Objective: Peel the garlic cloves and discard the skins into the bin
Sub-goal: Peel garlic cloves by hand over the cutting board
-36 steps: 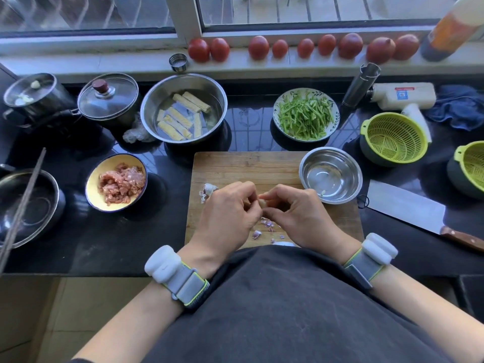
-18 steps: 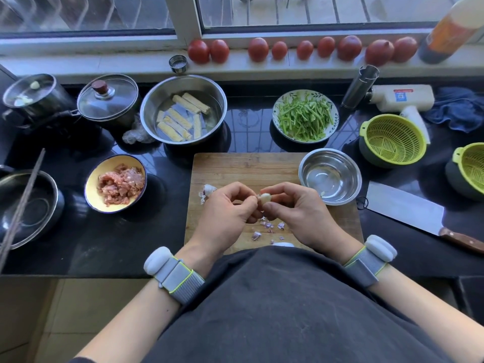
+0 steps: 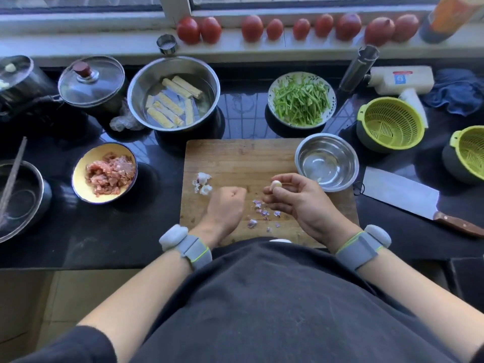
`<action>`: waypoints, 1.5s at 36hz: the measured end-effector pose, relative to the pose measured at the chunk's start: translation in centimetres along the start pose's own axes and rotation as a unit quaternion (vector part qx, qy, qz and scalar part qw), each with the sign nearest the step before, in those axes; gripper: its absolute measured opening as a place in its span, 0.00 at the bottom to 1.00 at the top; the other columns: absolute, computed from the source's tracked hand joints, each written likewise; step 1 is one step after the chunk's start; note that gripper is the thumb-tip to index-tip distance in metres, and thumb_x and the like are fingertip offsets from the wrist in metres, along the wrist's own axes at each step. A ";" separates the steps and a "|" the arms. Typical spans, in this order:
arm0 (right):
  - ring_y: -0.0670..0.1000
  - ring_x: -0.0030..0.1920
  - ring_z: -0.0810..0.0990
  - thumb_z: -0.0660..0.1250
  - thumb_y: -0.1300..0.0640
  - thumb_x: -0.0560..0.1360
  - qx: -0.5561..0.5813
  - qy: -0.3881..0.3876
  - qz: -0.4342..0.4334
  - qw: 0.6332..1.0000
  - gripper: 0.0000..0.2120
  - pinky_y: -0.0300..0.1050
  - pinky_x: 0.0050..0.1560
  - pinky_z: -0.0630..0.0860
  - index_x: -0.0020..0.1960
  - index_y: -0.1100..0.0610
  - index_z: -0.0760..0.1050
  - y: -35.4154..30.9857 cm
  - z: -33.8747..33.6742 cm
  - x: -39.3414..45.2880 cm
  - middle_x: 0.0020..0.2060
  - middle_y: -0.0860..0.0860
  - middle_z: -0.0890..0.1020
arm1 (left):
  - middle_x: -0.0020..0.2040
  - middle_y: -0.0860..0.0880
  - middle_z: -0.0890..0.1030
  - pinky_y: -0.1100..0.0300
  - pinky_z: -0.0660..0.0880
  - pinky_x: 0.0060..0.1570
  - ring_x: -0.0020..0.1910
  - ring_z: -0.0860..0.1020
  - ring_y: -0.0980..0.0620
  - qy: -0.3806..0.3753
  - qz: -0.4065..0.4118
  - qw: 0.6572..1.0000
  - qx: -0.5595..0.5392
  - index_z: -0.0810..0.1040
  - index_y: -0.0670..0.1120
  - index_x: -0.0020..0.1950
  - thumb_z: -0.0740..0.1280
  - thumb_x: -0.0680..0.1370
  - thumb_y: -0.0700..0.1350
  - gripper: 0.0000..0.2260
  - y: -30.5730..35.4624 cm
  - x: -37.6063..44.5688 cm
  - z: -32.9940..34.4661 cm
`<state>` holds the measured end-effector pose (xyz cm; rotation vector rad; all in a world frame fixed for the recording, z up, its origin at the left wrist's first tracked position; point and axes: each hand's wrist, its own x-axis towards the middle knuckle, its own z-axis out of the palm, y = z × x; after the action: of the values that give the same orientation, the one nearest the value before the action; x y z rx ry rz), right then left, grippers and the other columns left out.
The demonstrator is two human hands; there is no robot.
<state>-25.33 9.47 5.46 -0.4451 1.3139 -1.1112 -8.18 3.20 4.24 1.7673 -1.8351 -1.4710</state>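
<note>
1. Our steel pot (image 3: 174, 74) holds pale sticks in water.
2. The patterned bowl (image 3: 272, 90) holds green strips.
3. The yellow bowl (image 3: 78, 176) holds minced meat.
4. The steel bowl (image 3: 351, 158) on the cutting board (image 3: 235, 158) holds one pale piece.
5. Our right hand (image 3: 296, 197) pinches a garlic clove (image 3: 276, 184) above the board; our left hand (image 3: 226, 205) is fisted, and we cannot tell whether it holds anything.
6. Skins (image 3: 262, 212) lie between our hands.

Red tomatoes (image 3: 199, 30), lime-green colanders (image 3: 390, 124), a yellow bowl (image 3: 78, 176) of pink mince, purple-tinged garlic skins (image 3: 262, 209).
</note>
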 end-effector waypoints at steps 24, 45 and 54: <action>0.53 0.31 0.80 0.61 0.60 0.84 -0.011 -0.072 0.042 0.996 0.07 0.44 0.33 0.79 0.51 0.64 0.72 0.5 1.0 -0.5 0.37 0.60 0.81 | 0.47 0.40 0.85 0.47 0.80 0.54 0.44 0.82 0.46 -0.077 -0.004 0.932 -0.354 0.84 0.38 0.52 0.73 0.76 0.40 0.07 0.2 -1.6 0.3; 0.48 0.34 0.84 0.70 0.61 0.78 -0.323 0.032 -0.172 0.930 0.05 0.40 0.39 0.80 0.47 0.54 0.84 -0.7 1.2 0.0 0.33 0.50 0.85 | 0.44 0.39 0.83 0.59 0.82 0.42 0.40 0.84 0.46 -0.096 -0.058 0.875 -0.472 0.81 0.38 0.54 0.73 0.75 0.39 0.09 1.3 -2.2 -0.7; 0.46 0.39 0.83 0.74 0.61 0.75 -0.360 0.003 -0.217 0.907 0.06 0.37 0.43 0.79 0.51 0.55 0.84 -1.2 1.5 0.1 0.40 0.47 0.85 | 0.37 0.40 0.82 0.60 0.81 0.33 0.33 0.83 0.47 -0.095 -0.056 0.890 -0.442 0.78 0.40 0.44 0.73 0.71 0.47 0.11 1.6 -1.6 -1.1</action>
<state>-24.42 8.38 6.80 -1.3345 1.6611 -0.9403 -8.03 3.67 6.69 1.2835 -0.8334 -2.1051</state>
